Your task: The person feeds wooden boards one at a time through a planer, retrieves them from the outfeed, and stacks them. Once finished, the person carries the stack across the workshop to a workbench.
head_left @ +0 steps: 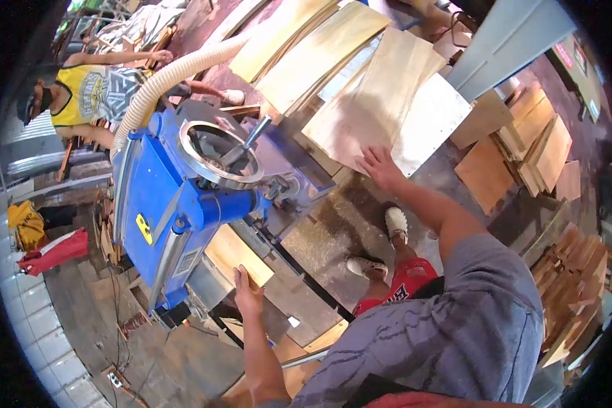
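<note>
My left hand point(249, 294) is at the end of a pale wooden board point(236, 255), its thumb at the near edge and its other fingers mostly hidden. The board lies on the bed of a blue machine point(160, 204), its far end under the machine body. Farther right, my right hand point(379, 165) has its fingers spread at the near edge of a pale board point(387, 95). That board lies with others on a white panel point(436, 126). A metal handwheel point(221, 155) tops the machine.
A ribbed hose point(158, 85) curves over the machine. Beyond it is another person point(92, 95) in a yellow top. Stacked boards point(319, 54) are at the top; more wood pieces point(534, 143) lie at the right. A dark rail point(313, 282) runs between the machine and my legs.
</note>
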A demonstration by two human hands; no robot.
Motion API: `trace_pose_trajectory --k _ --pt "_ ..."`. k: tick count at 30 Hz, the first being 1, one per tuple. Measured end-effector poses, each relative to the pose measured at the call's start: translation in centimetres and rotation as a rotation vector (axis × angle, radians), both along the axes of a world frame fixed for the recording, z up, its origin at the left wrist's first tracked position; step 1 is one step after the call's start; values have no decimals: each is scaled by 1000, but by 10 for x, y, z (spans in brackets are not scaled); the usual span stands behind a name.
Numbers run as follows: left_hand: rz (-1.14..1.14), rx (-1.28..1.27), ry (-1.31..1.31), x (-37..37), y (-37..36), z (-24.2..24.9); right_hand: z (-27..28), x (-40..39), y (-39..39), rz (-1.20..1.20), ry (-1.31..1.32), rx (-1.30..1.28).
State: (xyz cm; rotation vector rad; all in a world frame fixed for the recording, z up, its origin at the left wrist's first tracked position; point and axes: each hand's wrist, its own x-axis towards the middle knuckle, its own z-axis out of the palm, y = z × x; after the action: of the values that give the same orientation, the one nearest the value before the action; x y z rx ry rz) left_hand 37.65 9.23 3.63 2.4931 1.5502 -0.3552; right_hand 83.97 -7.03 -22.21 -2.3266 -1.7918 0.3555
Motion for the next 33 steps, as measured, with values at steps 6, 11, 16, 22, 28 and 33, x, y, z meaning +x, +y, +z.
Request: trace_pose_trajectory --k 6,11,16,22,28,33 --pt "-26 52 24 -1 13 -8 10 -6 32 36 -66 -18" --pt "-46 237 -28 -14 21 -33 54 -18 23 139 20 100" --pt "3 270 -51 16 29 -29 145 -33 -44 227 178 284" --pt "413 -1042 -1132 114 -51 10 263 -64 -111 284 255 590" --pt "478 -1818 -1532 119 -132 26 359 -173 -166 441 319 497" --pt "348 -2119 -1433 22 -168 -19 384 -279 -227 454 254 413"
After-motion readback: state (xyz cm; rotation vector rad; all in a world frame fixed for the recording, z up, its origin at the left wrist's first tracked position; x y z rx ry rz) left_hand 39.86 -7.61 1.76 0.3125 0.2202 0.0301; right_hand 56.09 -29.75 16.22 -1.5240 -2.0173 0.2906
